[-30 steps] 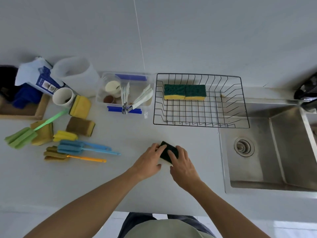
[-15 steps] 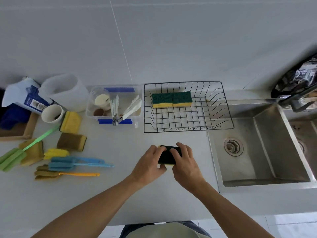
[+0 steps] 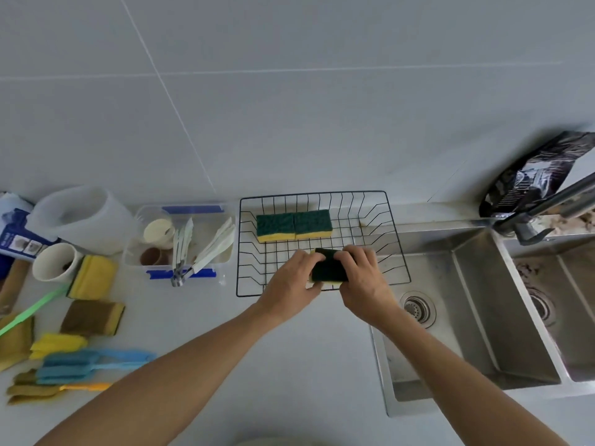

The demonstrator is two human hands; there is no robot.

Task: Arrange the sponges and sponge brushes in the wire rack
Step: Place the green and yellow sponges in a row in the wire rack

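Observation:
A black wire rack [image 3: 394, 239] stands on the counter beside the sink. Two green-and-yellow sponges [image 3: 294, 225] lie side by side at its back. My left hand [image 3: 289, 283] and my right hand [image 3: 365, 284] both grip a third green-and-yellow sponge [image 3: 328, 270] over the rack's front part. At the left of the counter lie a yellow sponge [image 3: 93, 276], a brown sponge [image 3: 91, 318], a small yellow sponge [image 3: 58, 344], blue sponge brushes [image 3: 93, 365], an orange-handled brush [image 3: 58, 389] and a green-handled brush [image 3: 32, 312].
A clear plastic tub [image 3: 180, 243] with utensils sits left of the rack, next to a white jug [image 3: 80, 217] and a cup [image 3: 54, 262]. A double steel sink [image 3: 476, 313] with a tap [image 3: 547, 204] fills the right side.
Both hands lifted the sponge off the counter and carried it forward over the rack's front. The camera view tilted upward.

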